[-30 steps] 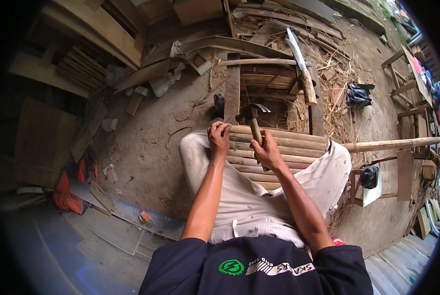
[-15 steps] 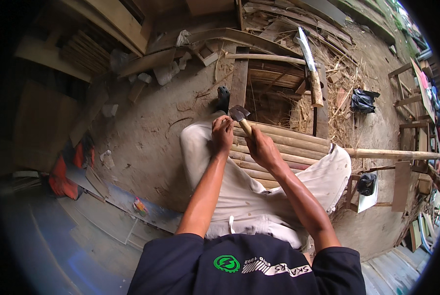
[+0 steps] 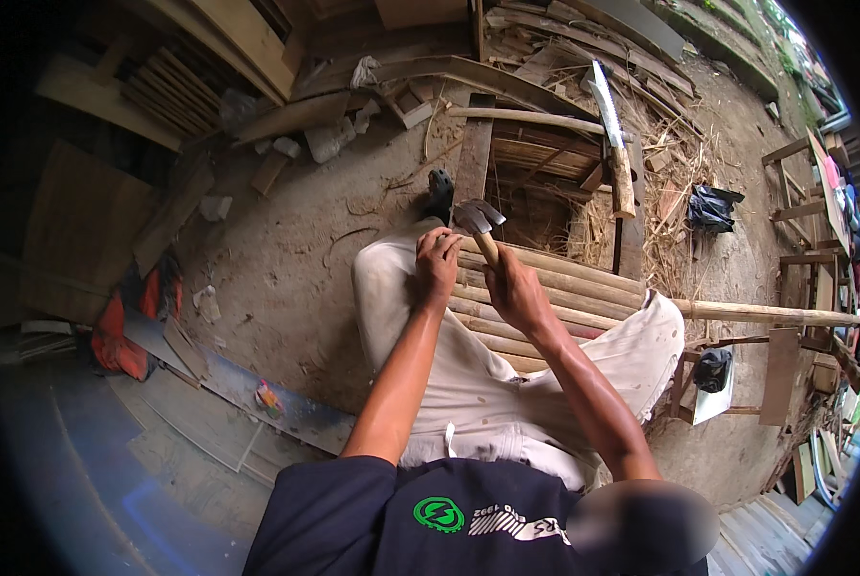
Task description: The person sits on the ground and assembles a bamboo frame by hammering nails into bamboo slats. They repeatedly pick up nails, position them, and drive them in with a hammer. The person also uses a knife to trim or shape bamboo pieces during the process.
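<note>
My right hand (image 3: 516, 291) grips a claw hammer (image 3: 487, 248) by its light wooden handle. The dark metal head is raised just beyond and beside my left hand (image 3: 436, 261). The fingers of my left hand are drawn together at the left ends of several bamboo poles (image 3: 564, 279); whatever they pinch is too small or hidden to make out. These poles lie side by side across a wooden frame (image 3: 475, 149), between my spread knees. My forearms hide part of the nearer poles.
Beyond the poles, a long-bladed tool with a wooden handle (image 3: 622, 182) rests across a thin pole (image 3: 526, 114). A black plastic bag (image 3: 713, 207) lies to the right, near wooden racks. Scrap boards (image 3: 305, 120) and shavings litter the ground. A longer bamboo pole (image 3: 766, 312) sticks out rightward.
The hammer head has turned and shifted slightly to the right, with its claw showing more clearly. My left hand stays at the pole ends, its fingers slightly shifted.
</note>
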Available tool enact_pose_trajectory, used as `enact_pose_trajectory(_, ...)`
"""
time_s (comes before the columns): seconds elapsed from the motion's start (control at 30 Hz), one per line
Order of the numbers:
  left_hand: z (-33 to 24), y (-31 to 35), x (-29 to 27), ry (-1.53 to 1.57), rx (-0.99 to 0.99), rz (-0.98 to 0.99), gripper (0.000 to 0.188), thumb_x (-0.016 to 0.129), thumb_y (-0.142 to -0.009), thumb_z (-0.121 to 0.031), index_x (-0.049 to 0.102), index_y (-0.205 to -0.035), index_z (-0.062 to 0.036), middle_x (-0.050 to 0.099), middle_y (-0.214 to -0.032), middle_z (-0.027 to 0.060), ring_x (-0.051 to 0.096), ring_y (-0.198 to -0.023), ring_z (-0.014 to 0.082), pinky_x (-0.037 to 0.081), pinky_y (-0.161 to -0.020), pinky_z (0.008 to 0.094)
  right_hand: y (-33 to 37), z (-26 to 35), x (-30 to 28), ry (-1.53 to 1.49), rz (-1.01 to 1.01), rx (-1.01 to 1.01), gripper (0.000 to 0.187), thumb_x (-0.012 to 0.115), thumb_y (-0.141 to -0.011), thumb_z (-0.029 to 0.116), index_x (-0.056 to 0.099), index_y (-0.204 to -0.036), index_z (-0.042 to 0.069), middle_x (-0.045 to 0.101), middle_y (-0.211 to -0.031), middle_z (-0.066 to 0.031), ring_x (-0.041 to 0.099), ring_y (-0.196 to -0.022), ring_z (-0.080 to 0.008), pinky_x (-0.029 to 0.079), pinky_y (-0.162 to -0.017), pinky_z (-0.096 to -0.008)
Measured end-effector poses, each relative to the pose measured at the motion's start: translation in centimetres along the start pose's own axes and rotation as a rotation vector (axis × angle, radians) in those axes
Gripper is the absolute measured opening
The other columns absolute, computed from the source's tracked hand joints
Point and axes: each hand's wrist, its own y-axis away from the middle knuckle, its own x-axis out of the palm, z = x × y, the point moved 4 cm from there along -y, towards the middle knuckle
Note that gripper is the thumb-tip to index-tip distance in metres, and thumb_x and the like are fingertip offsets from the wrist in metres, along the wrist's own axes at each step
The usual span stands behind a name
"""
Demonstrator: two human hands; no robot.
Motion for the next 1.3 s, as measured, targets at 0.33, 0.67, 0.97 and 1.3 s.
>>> enact_pose_trajectory(0.33, 3.2, 1.1, 0.2, 0.248, -0.476, -0.029, 0.053, 0.058, -0.095, -0.041, 0.057, -0.128, 0.0010, 0.062, -0.125, 0.0224, 0.056, -0.120, 0.0350, 0.042, -0.103, 0.0384, 1.0, -0.2, 0.3, -0.018, -0.040, -0.057, 0.030, 0.058, -0.093, 0.011, 0.048, -0.118, 0.000, 0.061, -0.078, -0.0287, 0.059, -0.074, -0.0502, 0.044, -0.062, -0.0538)
enact_pose_trajectory(0.67, 5.3, 1.6, 2.1, 0.496, -0.692, 0.343, 0.065, 0.050, -0.098, -0.051, 0.049, -0.140, -0.0001, 0.059, -0.131, 0.0188, 0.054, -0.122, 0.0246, 0.039, -0.105, 0.0322, 0.7, 0.4, 0.6, 0.051, 0.035, 0.028, 0.024, 0.058, -0.094, 0.015, 0.047, -0.107, -0.002, 0.063, -0.082, -0.0309, 0.061, -0.078, -0.0508, 0.046, -0.064, -0.0566)
enact_pose_trajectory(0.97, 4.7, 0.7, 2.3, 0.759, -0.590, 0.286, 0.057, 0.053, -0.098, -0.037, 0.046, -0.144, -0.0031, 0.052, -0.141, 0.0140, 0.048, -0.127, 0.0197, 0.032, -0.110, 0.0298, 0.9, 1.1, 0.9, 0.124, 0.052, 0.100, 0.027, 0.059, -0.093, 0.016, 0.045, -0.111, 0.000, 0.063, -0.084, -0.0312, 0.062, -0.081, -0.0509, 0.046, -0.066, -0.0568)
enact_pose_trajectory(1.3, 5.0, 1.0, 2.8, 0.794, -0.569, 0.249, 0.055, 0.054, -0.097, -0.036, 0.050, -0.141, -0.0032, 0.057, -0.132, 0.0098, 0.050, -0.121, 0.0160, 0.035, -0.107, 0.0293, -0.1, 1.5, 0.4, 0.124, 0.030, 0.031, 0.020, 0.060, -0.093, 0.013, 0.050, -0.105, 0.000, 0.059, -0.073, -0.0279, 0.058, -0.068, -0.0492, 0.043, -0.057, -0.0530)
